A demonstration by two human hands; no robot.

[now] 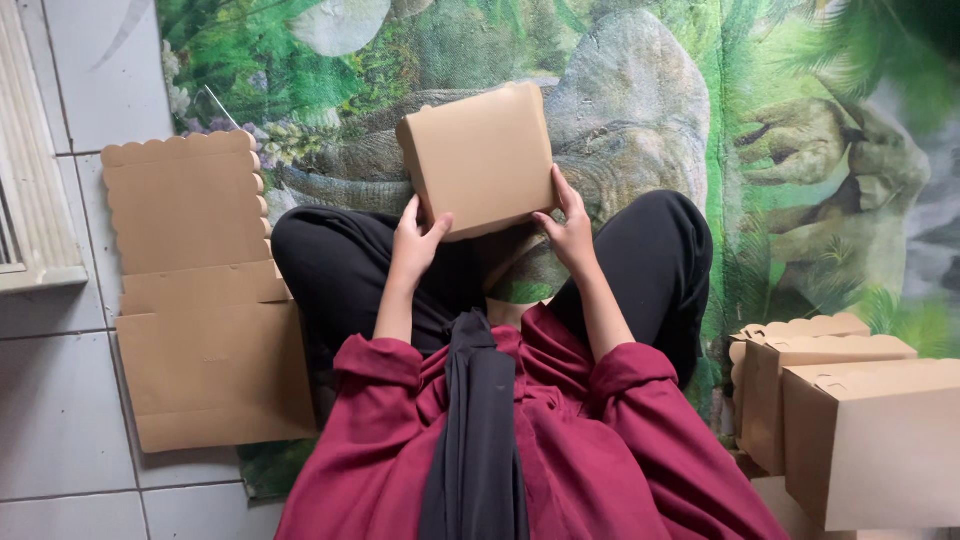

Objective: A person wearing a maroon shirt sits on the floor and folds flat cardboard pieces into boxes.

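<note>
A folded brown cardboard box (483,155) with a scalloped top edge is held up above my crossed legs in black trousers. My left hand (418,243) grips its lower left corner, thumb on the front face. My right hand (569,225) holds the lower right corner, fingers up along the side. Both arms wear dark red sleeves.
A flat unfolded cardboard box blank (200,290) lies on the white floor tiles at my left. Several assembled brown boxes (850,420) stand stacked at my right. A green mat printed with dinosaurs (760,120) covers the floor ahead. A white frame (30,180) lies at far left.
</note>
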